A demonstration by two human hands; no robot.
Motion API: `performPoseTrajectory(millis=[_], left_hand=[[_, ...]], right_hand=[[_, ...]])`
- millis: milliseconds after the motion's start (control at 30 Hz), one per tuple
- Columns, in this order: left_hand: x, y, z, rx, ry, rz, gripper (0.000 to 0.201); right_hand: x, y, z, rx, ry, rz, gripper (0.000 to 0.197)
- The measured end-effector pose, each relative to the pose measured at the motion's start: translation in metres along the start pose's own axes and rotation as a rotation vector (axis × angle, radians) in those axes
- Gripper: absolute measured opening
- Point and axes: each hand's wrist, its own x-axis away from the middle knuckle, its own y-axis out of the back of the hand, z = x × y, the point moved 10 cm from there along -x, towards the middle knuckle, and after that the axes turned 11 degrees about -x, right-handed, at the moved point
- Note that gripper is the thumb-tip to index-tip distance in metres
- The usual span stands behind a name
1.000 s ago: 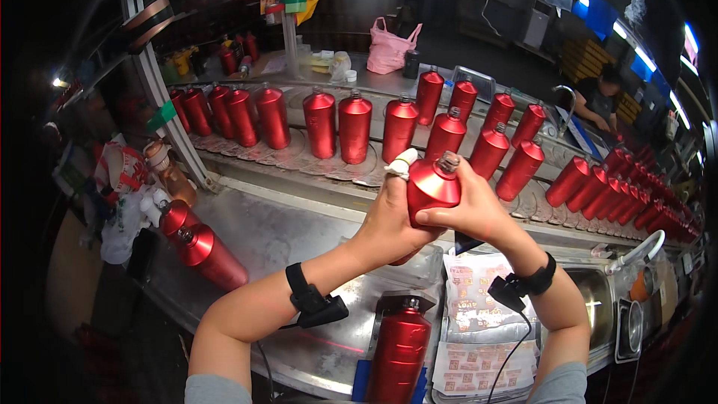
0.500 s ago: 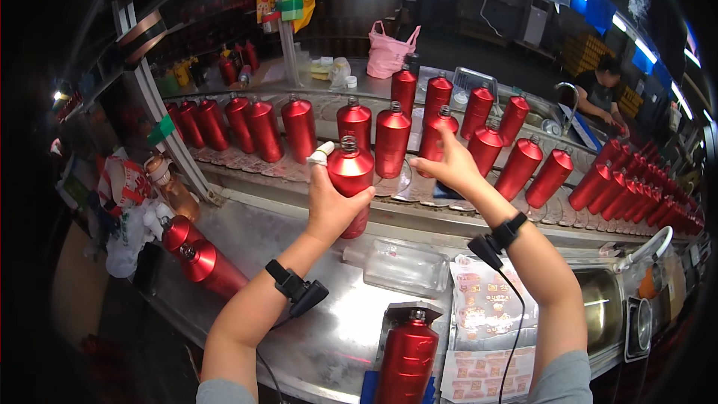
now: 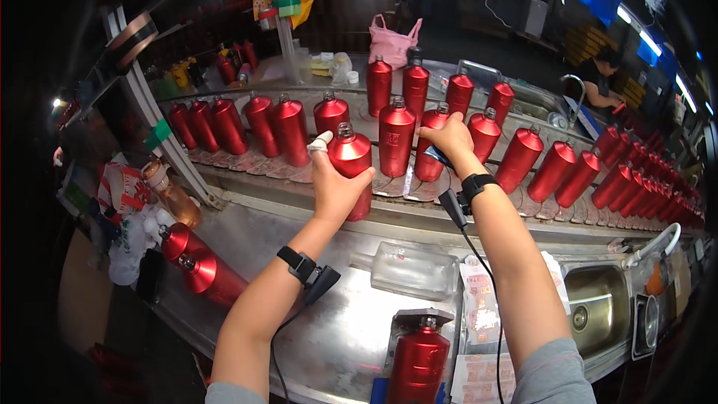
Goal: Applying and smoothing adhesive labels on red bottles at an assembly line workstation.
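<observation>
Just in front of the conveyor [image 3: 393, 186], our left hand [image 3: 333, 188] holds a red bottle [image 3: 351, 154] near its top, the fingers [image 3: 362, 182] wrapped around its body and the neck pointing up. A white cover [image 3: 320, 141] sits on one finger. Our right hand [image 3: 453, 139] is at the shoulder of another red bottle standing on the conveyor, a small dark blue piece [image 3: 437, 155] just under the palm; we cannot make out whether these fingers grip the bottle or only rest beside it. We wear a black band on each wrist, with a cable running down from it.

To both sides of our hands, more red bottles stand in a long curving row on the conveyor, and we see a shorter row beyond it. Below, on the metal table [image 3: 333, 348], a clear glass bottle [image 3: 415, 271] lies on its side. Nearer to us, a red bottle [image 3: 420, 365] has its neck at a dark holder [image 3: 407, 319], close to some printed sheets [image 3: 485, 378]. Two red bottles lie at the table's left end, and a sink [image 3: 609, 299] is at our right. Farther back we see a pink bag [image 3: 393, 40] and, off to the right, another person [image 3: 594, 82].
</observation>
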Motion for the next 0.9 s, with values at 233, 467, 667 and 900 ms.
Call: performPoseTrajectory(millis=[233,467,667,900], left_hand=[[0.006,-0.063,-0.058,0.101,-0.111,0.140,0.093],[0.010,-0.157,-0.131,0.341,-0.241,0.227,0.092],[0.025,-0.259,-0.170,0.358,-0.244,0.318,0.096],[0.056,-0.319,-0.182,0.131,-0.071,0.598,0.084]], right_hand=[[0.013,0.044,-0.026,0.008,0.099,-0.057,0.083],[0.057,0.149,-0.048,0.073,0.115,-0.119,0.084],[0.119,0.240,-0.088,0.086,0.153,-0.173,0.089],[0.179,0.283,-0.145,-0.052,0.085,-0.205,0.075]])
